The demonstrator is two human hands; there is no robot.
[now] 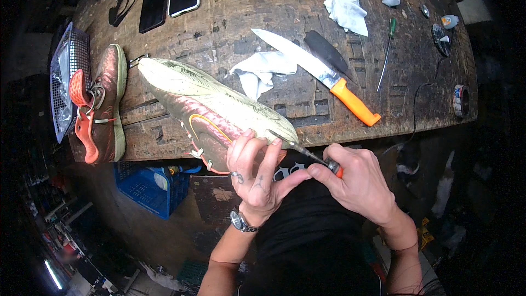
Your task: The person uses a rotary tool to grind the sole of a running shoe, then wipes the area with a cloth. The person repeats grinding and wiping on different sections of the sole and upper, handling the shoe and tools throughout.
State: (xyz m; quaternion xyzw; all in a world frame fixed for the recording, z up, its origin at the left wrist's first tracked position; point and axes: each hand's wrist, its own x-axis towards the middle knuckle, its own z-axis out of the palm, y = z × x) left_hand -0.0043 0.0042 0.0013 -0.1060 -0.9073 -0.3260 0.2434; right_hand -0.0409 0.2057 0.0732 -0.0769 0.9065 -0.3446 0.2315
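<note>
A sneaker [213,104] with a pale sole and pinkish-brown upper lies on its side at the table's near edge, its heel toward me. My left hand [255,172] holds it by the heel, fingertips pressed on the sole's edge and thumb stretched toward the right. In my right hand [359,181] is a hand tool with an orange-and-black handle and a thin metal shaft [307,152]. Its tip touches the sole at the heel, close to my left fingertips; the tip's exact shape is hard to make out. The matching sneaker [107,104] stands at the left.
A large knife [307,60] with an orange handle lies right of the sneaker, near a dark sheath-like piece [329,52] and white cloths [342,8]. Farther right is a green-handled screwdriver [388,49]. Two phones [155,3] lie at the back left; a basket [63,77] sits at the left edge.
</note>
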